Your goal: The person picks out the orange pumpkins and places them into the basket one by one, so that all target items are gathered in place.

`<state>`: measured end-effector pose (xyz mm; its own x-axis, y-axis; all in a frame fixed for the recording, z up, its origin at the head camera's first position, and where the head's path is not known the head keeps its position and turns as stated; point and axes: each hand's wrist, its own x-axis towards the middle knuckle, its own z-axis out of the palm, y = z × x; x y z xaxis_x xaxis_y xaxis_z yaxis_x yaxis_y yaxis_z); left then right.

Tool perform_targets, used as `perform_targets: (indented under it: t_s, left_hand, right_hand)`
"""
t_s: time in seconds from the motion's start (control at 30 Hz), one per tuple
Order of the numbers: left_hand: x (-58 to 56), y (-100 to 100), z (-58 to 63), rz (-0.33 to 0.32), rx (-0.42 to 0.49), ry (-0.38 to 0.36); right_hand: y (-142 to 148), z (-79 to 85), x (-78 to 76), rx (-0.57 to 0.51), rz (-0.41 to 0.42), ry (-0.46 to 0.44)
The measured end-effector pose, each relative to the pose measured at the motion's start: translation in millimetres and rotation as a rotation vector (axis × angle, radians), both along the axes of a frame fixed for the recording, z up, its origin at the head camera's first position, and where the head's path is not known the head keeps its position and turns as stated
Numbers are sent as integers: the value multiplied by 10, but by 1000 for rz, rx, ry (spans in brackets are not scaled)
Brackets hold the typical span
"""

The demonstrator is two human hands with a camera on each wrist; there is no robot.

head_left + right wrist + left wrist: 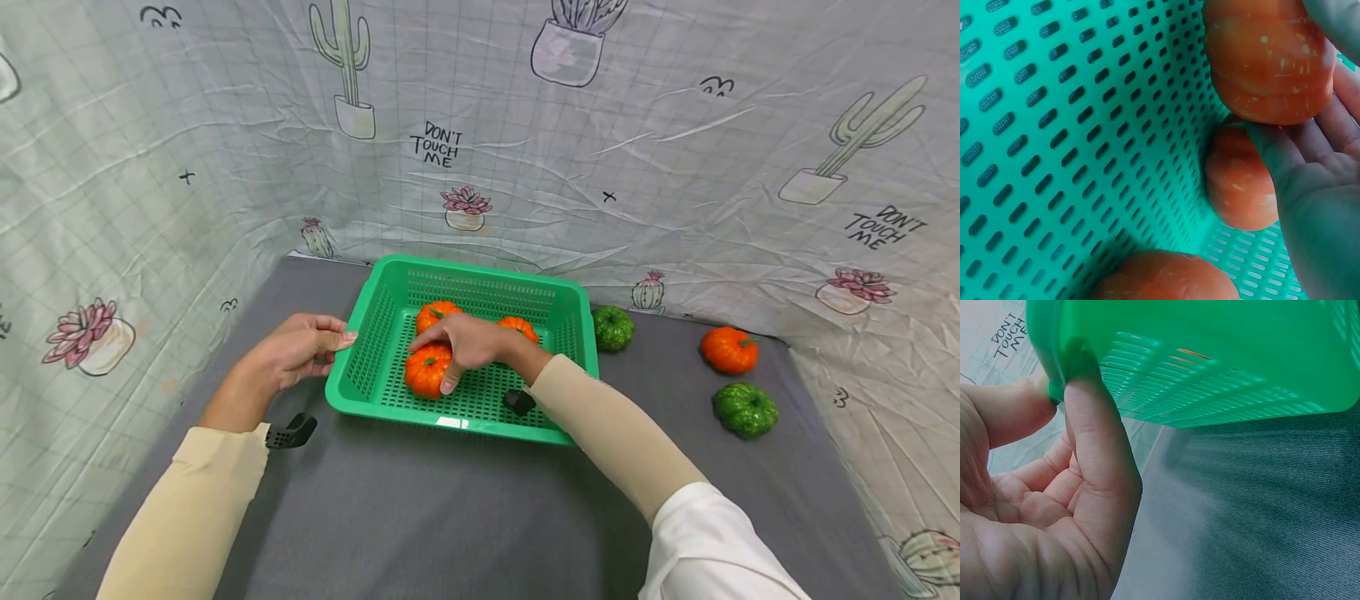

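Observation:
A green plastic basket [465,426] with slotted walls sits on the grey cloth. My left hand [296,350] pinches its left rim between thumb and index finger, with the other fingers below the rim. Inside the basket, my right hand [480,342] holds a small orange pumpkin [424,377], thumb on one side and fingers on the other. Just behind it lies a second orange pumpkin [436,311]. A third orange pumpkin [519,326] is partly hidden behind my right wrist. The right wrist view shows the held pumpkin [1269,62] close over the slotted floor.
A green pumpkin [612,327] stands close beside the basket's right wall. Farther right are another orange pumpkin [729,350] and another green pumpkin [745,409]. A printed white curtain [525,167] hangs behind and along both sides of the grey table cloth [450,517].

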<state>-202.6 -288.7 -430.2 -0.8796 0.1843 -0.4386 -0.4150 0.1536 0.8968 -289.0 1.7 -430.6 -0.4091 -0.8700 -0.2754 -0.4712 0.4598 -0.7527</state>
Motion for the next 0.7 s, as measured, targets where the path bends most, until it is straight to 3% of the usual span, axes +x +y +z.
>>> perform_targets:
  t_s: [0.7]
  left_hand:
    - [-5,9,0,2,-15,8]
  right_hand:
    - [-44,-74,23,45,16,49]
